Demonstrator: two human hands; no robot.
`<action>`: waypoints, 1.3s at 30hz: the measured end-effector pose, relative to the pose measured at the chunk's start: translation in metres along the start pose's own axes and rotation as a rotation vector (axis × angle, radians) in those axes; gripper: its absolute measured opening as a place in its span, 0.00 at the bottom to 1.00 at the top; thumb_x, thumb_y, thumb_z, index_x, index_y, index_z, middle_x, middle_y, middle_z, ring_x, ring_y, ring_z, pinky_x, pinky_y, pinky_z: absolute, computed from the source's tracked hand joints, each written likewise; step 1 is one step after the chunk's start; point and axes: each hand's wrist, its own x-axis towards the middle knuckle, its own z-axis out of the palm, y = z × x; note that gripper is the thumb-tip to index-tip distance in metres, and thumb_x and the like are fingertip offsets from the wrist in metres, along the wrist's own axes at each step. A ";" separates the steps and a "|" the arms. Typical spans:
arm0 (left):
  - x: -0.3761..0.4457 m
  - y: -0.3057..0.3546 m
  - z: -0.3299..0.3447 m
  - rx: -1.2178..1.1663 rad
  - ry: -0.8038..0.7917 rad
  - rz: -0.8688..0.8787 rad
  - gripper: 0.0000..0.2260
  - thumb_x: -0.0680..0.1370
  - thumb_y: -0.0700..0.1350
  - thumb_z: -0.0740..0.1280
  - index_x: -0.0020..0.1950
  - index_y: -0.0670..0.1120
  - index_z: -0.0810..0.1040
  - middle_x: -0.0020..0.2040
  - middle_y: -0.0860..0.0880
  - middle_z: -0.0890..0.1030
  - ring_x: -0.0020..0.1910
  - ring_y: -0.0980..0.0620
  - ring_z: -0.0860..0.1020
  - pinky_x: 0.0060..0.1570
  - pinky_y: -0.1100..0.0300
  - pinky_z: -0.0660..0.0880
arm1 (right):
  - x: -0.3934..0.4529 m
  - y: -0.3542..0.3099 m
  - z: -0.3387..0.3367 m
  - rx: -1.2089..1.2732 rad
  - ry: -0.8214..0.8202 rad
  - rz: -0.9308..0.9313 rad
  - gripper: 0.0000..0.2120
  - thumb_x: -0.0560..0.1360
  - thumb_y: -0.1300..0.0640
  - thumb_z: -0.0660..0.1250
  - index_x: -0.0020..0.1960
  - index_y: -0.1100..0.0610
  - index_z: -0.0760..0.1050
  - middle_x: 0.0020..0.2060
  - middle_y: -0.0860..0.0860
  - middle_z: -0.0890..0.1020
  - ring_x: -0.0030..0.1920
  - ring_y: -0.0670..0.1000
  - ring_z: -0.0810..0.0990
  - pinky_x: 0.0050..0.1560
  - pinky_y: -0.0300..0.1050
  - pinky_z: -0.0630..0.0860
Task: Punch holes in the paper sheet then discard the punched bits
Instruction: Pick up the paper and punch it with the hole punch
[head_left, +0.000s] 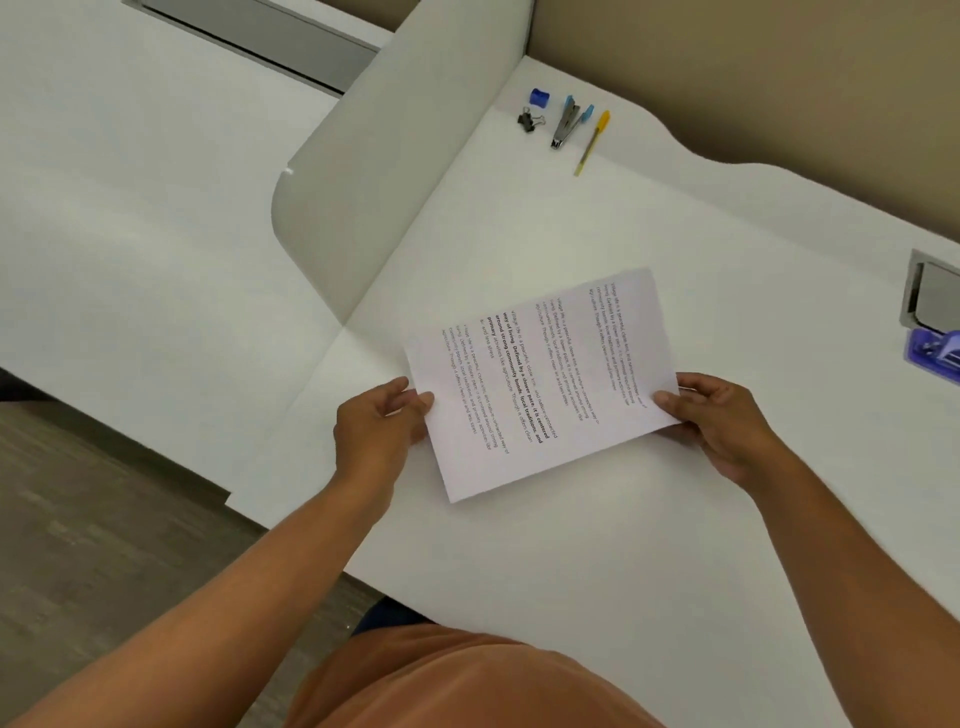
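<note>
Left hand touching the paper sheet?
Touching. Head view shows the left hand holding the paper sheet at its left edge, thumb lying on top.

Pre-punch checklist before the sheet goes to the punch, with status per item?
1. Paper sheet held at both sides: ok, left hand and right hand each grip an edge.
2. Sheet flat, no visible creases: ok.
3. Holes already punched: cannot tell, none visible.
4. Hole punch located: cannot tell; a blue tool sits cut off at the right edge of the frame.
5. Path to that tool over the desk: ok, nothing lies between.
6. Bin for the punched bits: not ok, none in view.
</note>
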 end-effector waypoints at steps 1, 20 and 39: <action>-0.001 0.001 0.004 -0.010 -0.038 0.001 0.21 0.80 0.37 0.75 0.73 0.38 0.79 0.59 0.43 0.88 0.56 0.44 0.88 0.62 0.44 0.84 | -0.007 0.004 -0.005 0.024 0.021 -0.003 0.15 0.69 0.61 0.78 0.56 0.57 0.86 0.54 0.58 0.88 0.51 0.55 0.89 0.47 0.47 0.86; -0.071 -0.022 0.198 0.164 -0.453 0.092 0.07 0.77 0.35 0.77 0.54 0.41 0.88 0.50 0.47 0.91 0.49 0.47 0.90 0.44 0.61 0.86 | -0.163 0.080 -0.198 0.290 0.367 -0.152 0.10 0.76 0.65 0.75 0.53 0.52 0.88 0.53 0.55 0.89 0.53 0.52 0.89 0.47 0.41 0.84; -0.173 -0.075 0.403 0.289 -0.597 0.159 0.11 0.77 0.36 0.78 0.58 0.36 0.86 0.54 0.43 0.90 0.52 0.43 0.89 0.52 0.56 0.87 | -0.223 0.123 -0.414 0.409 0.367 -0.162 0.14 0.77 0.66 0.74 0.62 0.62 0.81 0.55 0.58 0.88 0.56 0.56 0.88 0.49 0.45 0.85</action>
